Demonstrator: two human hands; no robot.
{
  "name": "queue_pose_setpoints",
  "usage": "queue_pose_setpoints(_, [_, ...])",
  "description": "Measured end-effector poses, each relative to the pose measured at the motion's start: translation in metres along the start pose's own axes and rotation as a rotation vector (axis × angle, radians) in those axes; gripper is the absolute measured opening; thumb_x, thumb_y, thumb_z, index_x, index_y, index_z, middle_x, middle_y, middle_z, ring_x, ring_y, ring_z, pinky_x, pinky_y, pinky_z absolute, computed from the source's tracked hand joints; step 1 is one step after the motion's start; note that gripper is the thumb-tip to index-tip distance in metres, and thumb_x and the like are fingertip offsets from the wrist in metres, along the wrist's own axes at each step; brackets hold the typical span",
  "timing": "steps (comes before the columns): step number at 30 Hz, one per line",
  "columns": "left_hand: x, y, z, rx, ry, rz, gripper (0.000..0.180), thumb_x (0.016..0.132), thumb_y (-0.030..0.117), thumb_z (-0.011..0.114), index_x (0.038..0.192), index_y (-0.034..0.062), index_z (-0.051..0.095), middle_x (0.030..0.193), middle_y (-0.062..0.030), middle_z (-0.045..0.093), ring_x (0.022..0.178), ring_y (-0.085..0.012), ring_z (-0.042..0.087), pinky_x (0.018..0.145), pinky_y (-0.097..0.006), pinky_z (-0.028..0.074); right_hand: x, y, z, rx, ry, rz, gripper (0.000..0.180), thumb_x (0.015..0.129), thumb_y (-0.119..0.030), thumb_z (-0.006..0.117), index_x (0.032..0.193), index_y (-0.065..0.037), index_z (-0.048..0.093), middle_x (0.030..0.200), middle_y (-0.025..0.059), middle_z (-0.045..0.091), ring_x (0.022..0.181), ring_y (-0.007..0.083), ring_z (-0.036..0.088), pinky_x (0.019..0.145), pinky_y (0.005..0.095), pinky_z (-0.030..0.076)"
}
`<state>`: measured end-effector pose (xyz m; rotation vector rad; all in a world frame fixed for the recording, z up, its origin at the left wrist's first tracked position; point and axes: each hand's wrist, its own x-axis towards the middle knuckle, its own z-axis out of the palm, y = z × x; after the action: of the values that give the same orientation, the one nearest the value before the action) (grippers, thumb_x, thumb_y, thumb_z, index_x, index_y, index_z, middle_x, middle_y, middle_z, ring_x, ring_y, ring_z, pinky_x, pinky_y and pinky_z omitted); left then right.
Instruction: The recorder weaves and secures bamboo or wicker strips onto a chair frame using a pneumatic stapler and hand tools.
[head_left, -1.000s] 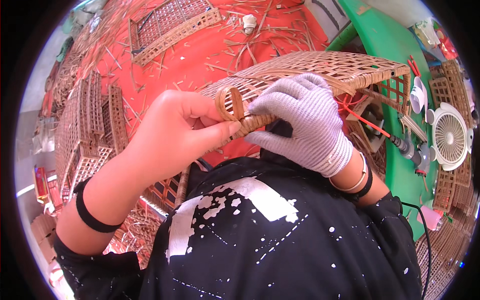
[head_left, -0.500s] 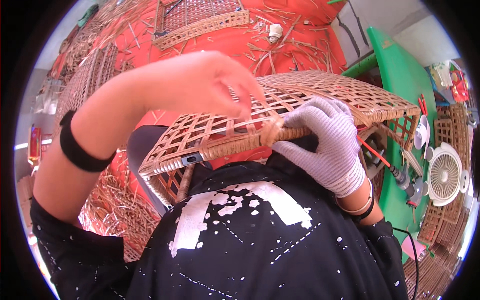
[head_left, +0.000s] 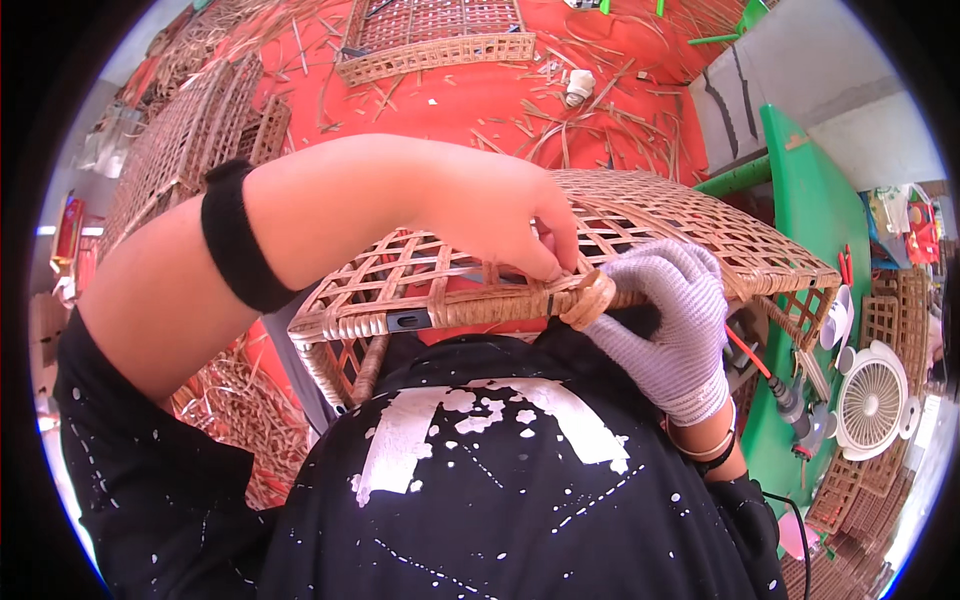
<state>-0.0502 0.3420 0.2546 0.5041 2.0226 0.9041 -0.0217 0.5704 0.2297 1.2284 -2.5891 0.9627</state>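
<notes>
A woven rattan basket (head_left: 690, 225) lies across my lap, its open lattice facing up and its wrapped rim (head_left: 470, 305) toward my body. A loop of flat rattan strip (head_left: 592, 298) circles this rim near the middle. My bare left hand (head_left: 520, 228) reaches over the lattice, thumb and fingers pinched together on the strip just left of the loop; the strip's end is hidden. My right hand (head_left: 672, 320), in a pale knitted glove, closes around the rim beside the loop, thumb below and fingers above.
Another woven rattan panel (head_left: 440, 58) lies on the red floor covering (head_left: 430, 110) among scattered strip offcuts. Stacked lattice pieces (head_left: 190, 150) stand at left. On the right, a green board (head_left: 815, 180) stands near a power tool (head_left: 790, 405) and a white fan (head_left: 873, 400).
My left hand has moved right and down, from a blurred pull above the rim to a pinch beside the loop. The strip's loop now stands out wider. My right hand stays at the rim.
</notes>
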Motion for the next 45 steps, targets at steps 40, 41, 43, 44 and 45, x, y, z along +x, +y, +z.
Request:
queue_pose_setpoints(40, [-0.006,-0.021,0.014,-0.263,0.189,-0.322,0.036,0.085,0.038,0.066,0.102,0.0061,0.066,0.08,-0.0019,0.063,0.077,-0.0129,0.058,0.068,-0.03,0.047,-0.004,0.002,0.003,-0.034,0.028,0.016,0.03,0.066,-0.034,0.076,0.083,-0.013,0.062,0.078,0.0025,0.056,0.078,0.0243,0.056,0.082,0.04,0.038])
queue_pose_setpoints(41, [-0.006,-0.018,0.012,-0.228,0.151,-0.337,0.038,0.085,0.036,0.067,0.107,0.0062,0.064,0.086,-0.0029,0.064,0.082,-0.0141,0.059,0.073,-0.031,0.048,-0.004,0.002,0.004,-0.042,0.034,0.013,0.03,0.066,-0.034,0.076,0.083,-0.014,0.062,0.079,0.0025,0.056,0.078,0.0243,0.056,0.082,0.0402,0.038])
queue_pose_setpoints(43, [-0.003,-0.019,0.013,-0.085,0.195,-0.306,0.037,0.087,0.034,0.065,0.111,0.0059,0.063,0.092,-0.0035,0.064,0.088,-0.0146,0.058,0.077,-0.031,0.048,-0.005,0.002,0.002,-0.055,0.035,0.022,0.03,0.066,-0.034,0.076,0.083,-0.014,0.062,0.08,0.0026,0.056,0.079,0.0246,0.056,0.082,0.0401,0.038])
queue_pose_setpoints(44, [-0.001,-0.02,0.013,0.05,0.243,-0.269,0.036,0.089,0.031,0.062,0.114,0.0055,0.061,0.098,-0.0041,0.063,0.094,-0.0151,0.057,0.082,-0.031,0.047,-0.005,0.002,0.001,-0.069,0.028,0.026,0.029,0.066,-0.033,0.076,0.083,-0.014,0.061,0.08,0.0028,0.057,0.08,0.0249,0.057,0.082,0.04,0.038])
queue_pose_setpoints(45, [0.003,-0.026,0.014,0.062,0.23,-0.269,0.036,0.089,0.031,0.062,0.114,0.0055,0.061,0.098,-0.0041,0.063,0.094,-0.0151,0.057,0.082,-0.031,0.047,-0.005,0.003,0.0,-0.068,0.039,0.041,0.029,0.066,-0.033,0.076,0.083,-0.014,0.061,0.08,0.0028,0.057,0.08,0.0249,0.057,0.082,0.04,0.038])
